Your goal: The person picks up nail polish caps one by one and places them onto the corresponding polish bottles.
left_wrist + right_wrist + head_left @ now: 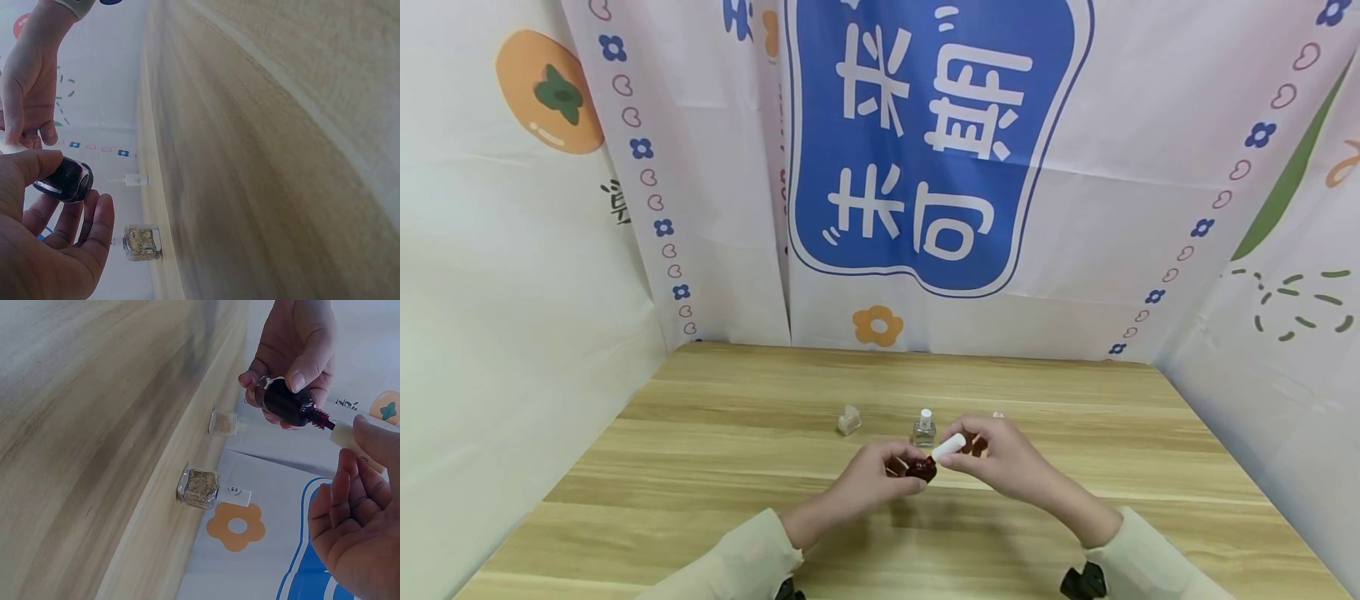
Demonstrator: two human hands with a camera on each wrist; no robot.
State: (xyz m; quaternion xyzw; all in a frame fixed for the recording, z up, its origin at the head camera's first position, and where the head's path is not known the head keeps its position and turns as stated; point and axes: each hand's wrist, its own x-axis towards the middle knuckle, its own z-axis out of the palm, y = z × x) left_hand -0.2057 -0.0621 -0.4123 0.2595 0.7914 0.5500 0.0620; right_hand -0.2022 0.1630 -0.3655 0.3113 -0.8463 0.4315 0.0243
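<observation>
A nail polish bottle [282,402] with dark red polish is tilted between the thumb and fingers of my left hand [874,477], above the table. Its neck is smeared red. My right hand [1000,457] pinches the white cap [347,441], which stands a little apart from the neck. A dark stem [329,424] joins the two, its lower end hidden inside the bottle. Just behind my hands, a clear glitter polish bottle [924,432] stands upright with its white cap on.
A small pale-filled bottle [849,421] sits farther left on the wooden table [737,467]. Beyond my right hand, a small white object [997,414] is mostly hidden in the head view. Printed cloth walls [730,275] close off the back and sides.
</observation>
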